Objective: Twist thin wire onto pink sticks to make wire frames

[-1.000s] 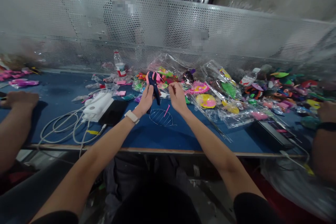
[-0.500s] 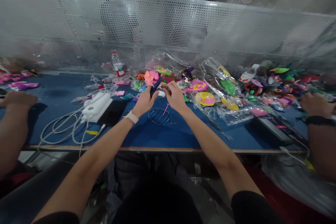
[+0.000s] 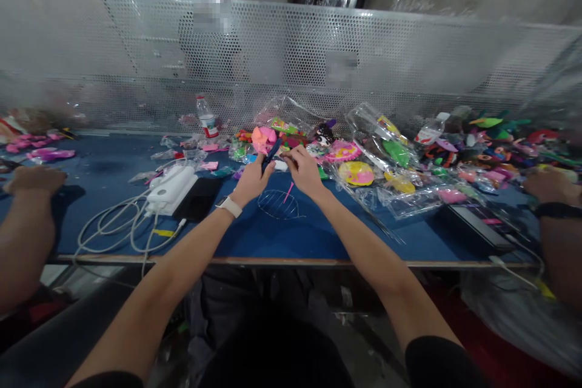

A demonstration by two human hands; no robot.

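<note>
My left hand [image 3: 253, 179] is closed around a long, narrow dark blue thing [image 3: 271, 154], whose exact kind I cannot make out. Its upper end leans up and to the right. Just to the right, my right hand [image 3: 304, 170] is pinched near that thing's end. Something small and dark seems to be at its fingertips, too small to name. Below both hands a leaf-shaped wire outline [image 3: 278, 205] lies on the blue table, with a thin pink stick [image 3: 288, 192] across its upper right part.
Behind my hands lie a pink clay-like lump [image 3: 262, 138], a yellow-and-pink piece [image 3: 357, 173] and clear plastic bags [image 3: 368, 127]. A power strip [image 3: 170, 191] with cables and a phone [image 3: 199, 199] lie left. Co-workers' arms [image 3: 27, 212] reach in at both sides. A perforated metal screen [image 3: 273, 54] borders the table.
The whole view has shifted slightly, so the table sits a little lower. My hands stay in nearly the same place, with only small finger movement. The wire outline lies still.
</note>
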